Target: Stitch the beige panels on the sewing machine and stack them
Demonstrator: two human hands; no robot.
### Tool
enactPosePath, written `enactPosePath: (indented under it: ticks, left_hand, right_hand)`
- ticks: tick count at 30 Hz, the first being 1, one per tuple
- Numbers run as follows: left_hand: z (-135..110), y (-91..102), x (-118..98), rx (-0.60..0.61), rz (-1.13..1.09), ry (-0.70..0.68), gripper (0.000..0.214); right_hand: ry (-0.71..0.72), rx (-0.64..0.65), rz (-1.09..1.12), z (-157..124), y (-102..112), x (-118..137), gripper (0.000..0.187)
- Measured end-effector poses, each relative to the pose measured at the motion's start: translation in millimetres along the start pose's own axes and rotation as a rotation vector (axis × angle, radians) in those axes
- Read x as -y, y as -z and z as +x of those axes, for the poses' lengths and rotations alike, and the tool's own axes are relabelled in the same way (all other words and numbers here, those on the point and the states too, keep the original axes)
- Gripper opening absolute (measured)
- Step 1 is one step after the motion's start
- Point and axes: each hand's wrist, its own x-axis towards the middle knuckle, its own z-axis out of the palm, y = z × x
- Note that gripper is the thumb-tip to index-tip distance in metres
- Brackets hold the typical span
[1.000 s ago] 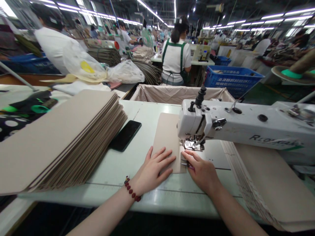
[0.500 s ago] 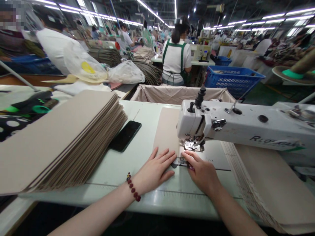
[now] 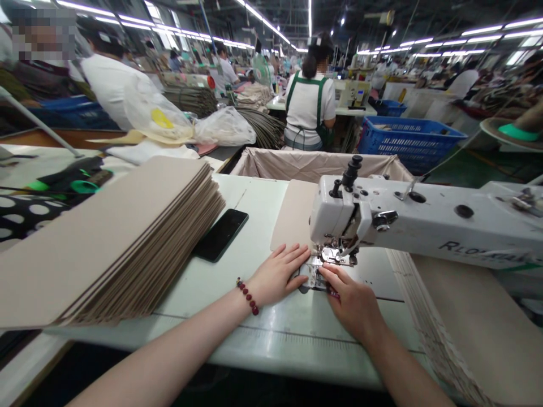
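A beige fabric panel (image 3: 292, 217) lies flat on the sewing machine's table, its right side under the head of the white sewing machine (image 3: 328, 217). On the panel's near edge rest the fingertips of my left hand (image 3: 278, 274), flat and stretched out, left of the presser foot (image 3: 335, 255). My right hand (image 3: 354, 299) is just in front of the foot, index and middle fingers pointing at it over the metal plate (image 3: 311, 277). Its other fingers curl around a small purplish thing (image 3: 333, 291), mostly hidden. A beaded bracelet (image 3: 248, 297) circles my left wrist.
A tall stack of beige panels (image 3: 127, 220) and a black phone (image 3: 223, 234) are on the left. More panels (image 3: 470, 305) hang at the right. Behind the table stand a cloth-lined bin (image 3: 275, 161) and a blue crate (image 3: 409, 141). A person in a green apron (image 3: 307, 107) sits beyond.
The panel has slid away from me under the machine head. My left hand has followed it forward; my right hand stays near the presser foot. The whole view has shifted slightly.
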Motion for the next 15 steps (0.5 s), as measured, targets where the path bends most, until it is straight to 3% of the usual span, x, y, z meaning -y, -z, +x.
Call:
enactPosePath:
  ticks: [15]
  left_hand:
    - [0.5, 2.7, -4.3, -0.04, -0.054, 0.03, 0.056]
  right_hand:
    - [-0.002, -0.001, 0.02, 0.8, 2.0, 1.1, 0.052]
